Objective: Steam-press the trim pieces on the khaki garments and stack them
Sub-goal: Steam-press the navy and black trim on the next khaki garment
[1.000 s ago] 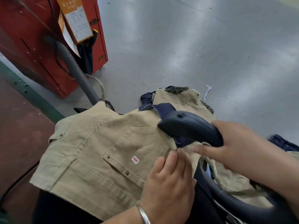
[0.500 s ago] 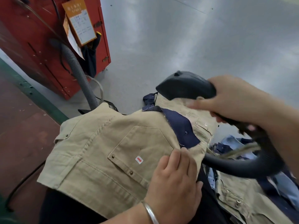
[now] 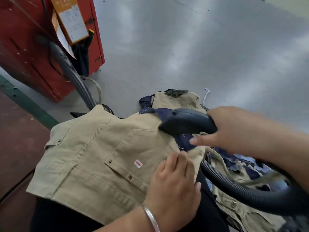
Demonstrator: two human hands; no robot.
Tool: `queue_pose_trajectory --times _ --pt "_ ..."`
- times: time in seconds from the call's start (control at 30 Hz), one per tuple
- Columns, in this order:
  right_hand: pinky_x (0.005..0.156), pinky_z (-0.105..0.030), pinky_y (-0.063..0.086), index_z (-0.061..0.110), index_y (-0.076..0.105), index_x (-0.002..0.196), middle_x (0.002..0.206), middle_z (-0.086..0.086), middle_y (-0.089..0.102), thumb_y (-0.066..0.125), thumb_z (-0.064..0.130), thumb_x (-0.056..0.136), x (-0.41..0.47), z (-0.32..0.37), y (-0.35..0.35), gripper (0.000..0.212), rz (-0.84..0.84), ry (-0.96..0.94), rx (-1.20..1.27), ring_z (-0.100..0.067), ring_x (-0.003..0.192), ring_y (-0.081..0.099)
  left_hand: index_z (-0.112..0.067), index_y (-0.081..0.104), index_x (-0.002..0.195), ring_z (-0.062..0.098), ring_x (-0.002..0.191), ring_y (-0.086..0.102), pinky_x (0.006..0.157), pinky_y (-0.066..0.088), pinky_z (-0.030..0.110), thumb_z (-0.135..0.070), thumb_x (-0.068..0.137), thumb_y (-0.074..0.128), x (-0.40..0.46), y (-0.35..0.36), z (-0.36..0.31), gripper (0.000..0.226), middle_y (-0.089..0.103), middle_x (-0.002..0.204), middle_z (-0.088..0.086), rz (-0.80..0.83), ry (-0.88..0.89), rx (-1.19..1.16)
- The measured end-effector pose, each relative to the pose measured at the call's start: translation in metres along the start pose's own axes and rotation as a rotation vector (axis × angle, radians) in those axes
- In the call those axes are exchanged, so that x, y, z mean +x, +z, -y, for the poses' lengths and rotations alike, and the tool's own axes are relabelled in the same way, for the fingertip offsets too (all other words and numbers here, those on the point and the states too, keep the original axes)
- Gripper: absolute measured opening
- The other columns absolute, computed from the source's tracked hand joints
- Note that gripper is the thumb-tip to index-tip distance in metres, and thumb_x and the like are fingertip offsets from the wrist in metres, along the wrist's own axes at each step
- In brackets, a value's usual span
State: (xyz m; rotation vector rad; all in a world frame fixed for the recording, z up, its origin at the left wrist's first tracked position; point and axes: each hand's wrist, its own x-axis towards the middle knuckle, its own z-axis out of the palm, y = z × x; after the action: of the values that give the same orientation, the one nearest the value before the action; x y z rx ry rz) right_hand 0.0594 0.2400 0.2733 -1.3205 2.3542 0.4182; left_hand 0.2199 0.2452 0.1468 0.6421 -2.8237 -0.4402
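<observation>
A khaki garment [image 3: 93, 158] of ribbed, corduroy-like cloth lay spread over a dark padded surface [image 3: 55, 218], its patch pocket [image 3: 133, 156] edged with small brass rivets and carrying a white sticker with a red arrow [image 3: 138, 163]. Along its right edge ran a navy trim piece [image 3: 184, 143], stiff-looking, with pale stitching and a metal eyelet. The left hand [image 3: 173, 190], a plain silver bangle [image 3: 151, 218] on its wrist, lay on the garment's lower right corner with fingers curled down onto the cloth beside the trim, pinning it flat. The right hand [image 3: 234, 131] was wrapped round the smooth, rounded dark steamer head [image 3: 187, 122], its forefinger stretched along the underside; the head sat low on the trim. A ribbed black hose [image 3: 242, 190] curved away from it to the right, over a heap of more khaki and navy pieces [image 3: 237, 173]. A grey corrugated hose [image 3: 73, 76] rose toward a red metal cabinet [image 3: 41, 47] with an orange card [image 3: 71, 19] hanging on it; grey floor [image 3: 200, 47] lay beyond.

Half a second before, the steamer head had been lifted clear above the garment's far edge with the trim uncovered; now it had come down onto the trim, nearer the left fingers.
</observation>
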Motion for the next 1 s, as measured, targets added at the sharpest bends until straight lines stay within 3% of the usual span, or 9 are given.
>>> queue_pose_trajectory --times 0.13,0.23,0.3,0.43,0.63,0.8,0.9,1.0 --pt "0.03 -0.017 0.038 0.002 0.069 0.082 0.058 -0.012 0.071 0.072 0.054 0.081 0.038 0.026 -0.023 0.052 0.048 -0.084 0.088 -0.016 0.036 0.059 -0.005 0.064 0.109 0.027 0.099 0.057 0.08 0.051 0.032 -0.045 0.077 0.053 -0.001 -0.002 -0.001 0.052 0.061 0.114 0.011 0.032 0.005 -0.006" --pt "0.028 -0.017 0.039 0.002 0.061 0.062 0.043 -0.007 0.063 0.074 0.046 0.084 0.059 0.044 -0.034 0.051 0.032 -0.085 0.136 -0.018 0.03 0.054 -0.006 0.065 0.11 0.027 0.099 0.057 0.081 0.051 0.03 -0.046 0.075 0.056 -0.003 -0.004 -0.003 0.054 0.061 0.115 0.01 0.036 0.025 -0.024" --pt "0.033 -0.022 0.045 0.004 0.056 0.061 0.035 -0.003 0.056 0.076 0.045 0.083 0.065 0.047 -0.039 0.051 0.012 -0.059 0.179 -0.018 0.029 0.052 -0.007 0.064 0.111 0.026 0.098 0.057 0.08 0.05 0.029 -0.047 0.074 0.057 -0.005 -0.004 -0.004 0.055 0.061 0.115 0.008 0.036 0.052 -0.026" --pt "0.032 -0.024 0.044 0.0 0.063 0.078 0.042 -0.005 0.062 0.084 0.043 0.074 0.042 0.018 -0.05 0.048 -0.059 -0.035 0.236 -0.019 0.031 0.056 -0.009 0.066 0.112 0.025 0.102 0.058 0.084 0.051 0.029 -0.048 0.074 0.057 -0.005 -0.004 -0.003 0.055 0.063 0.117 0.007 0.055 0.068 -0.005" --pt "0.042 -0.027 0.044 0.023 0.057 0.072 0.044 0.013 0.061 0.082 0.051 0.053 -0.025 -0.021 -0.022 0.042 -0.033 0.043 0.089 -0.001 0.034 0.055 -0.011 0.066 0.1 0.023 0.097 0.057 0.083 0.05 0.031 -0.044 0.083 0.051 0.001 -0.007 0.005 0.041 0.063 0.111 0.005 -0.028 0.078 -0.134" --pt "0.054 -0.033 0.055 0.026 0.056 0.083 0.065 0.005 0.062 0.077 0.046 0.07 -0.019 -0.01 0.003 0.032 0.037 0.069 -0.003 -0.009 0.048 0.061 -0.007 0.065 0.102 0.026 0.097 0.056 0.08 0.051 0.033 -0.036 0.085 0.053 0.001 -0.003 0.007 0.036 0.063 0.111 0.01 -0.065 0.086 -0.13" --pt "0.041 -0.022 0.043 0.015 0.061 0.083 0.066 -0.002 0.066 0.078 0.039 0.072 0.0 0.007 -0.005 0.032 0.014 0.033 -0.042 -0.009 0.042 0.055 -0.01 0.066 0.098 0.025 0.099 0.057 0.08 0.05 0.03 -0.036 0.082 0.051 0.0 -0.002 0.006 0.034 0.063 0.111 0.008 -0.069 0.079 -0.134" --pt "0.029 -0.016 0.036 0.002 0.066 0.081 0.058 -0.011 0.069 0.08 0.029 0.075 0.027 0.021 -0.011 0.031 0.016 0.012 0.093 -0.017 0.033 0.055 -0.01 0.066 0.099 0.024 0.099 0.056 0.08 0.05 0.029 -0.037 0.083 0.049 0.0 -0.005 0.005 0.035 0.063 0.11 0.007 -0.055 0.073 -0.128"
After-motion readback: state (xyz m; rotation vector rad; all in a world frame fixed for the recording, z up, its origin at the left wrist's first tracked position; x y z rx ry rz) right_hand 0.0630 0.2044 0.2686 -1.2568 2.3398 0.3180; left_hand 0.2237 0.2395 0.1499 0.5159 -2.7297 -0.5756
